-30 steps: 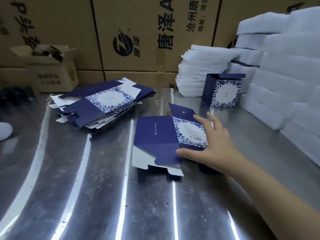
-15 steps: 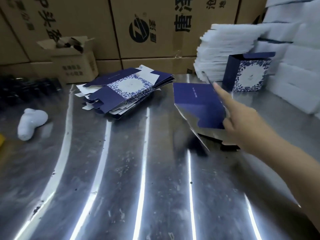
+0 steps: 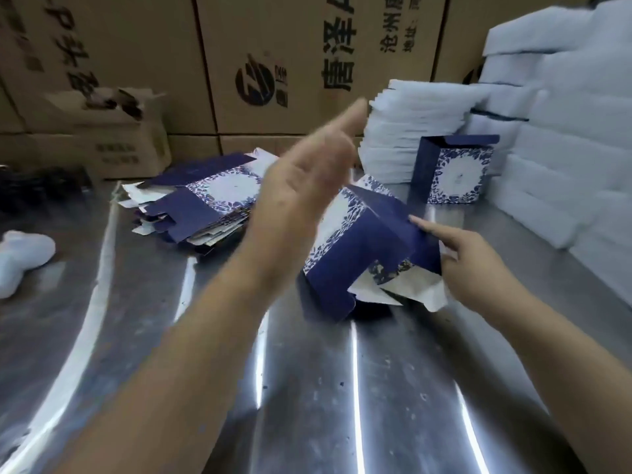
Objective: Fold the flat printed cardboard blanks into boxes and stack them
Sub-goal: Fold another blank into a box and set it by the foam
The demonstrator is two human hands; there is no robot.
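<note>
While my left hand [image 3: 301,186], fingers straight and together, partly hides the flat blanks [image 3: 201,206] at eleven o'clock and a finished box [image 3: 455,172] stands at one, my right hand [image 3: 472,265] pinches a flap of the half-folded box [image 3: 345,265], at its nine o'clock.

Packing workshop: steel table [image 3: 307,388], stacked shipping cartons [image 3: 290,56], foam sheets [image 3: 413,131]

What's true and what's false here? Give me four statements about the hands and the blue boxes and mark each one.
1. The left hand is open with straight fingers. True.
2. The finished box lies flat on its side. False: it stands upright.
3. The right hand holds the partly folded box. True.
4. The pile of flat blanks lies right of the finished box. False: it lies to its left.
</note>
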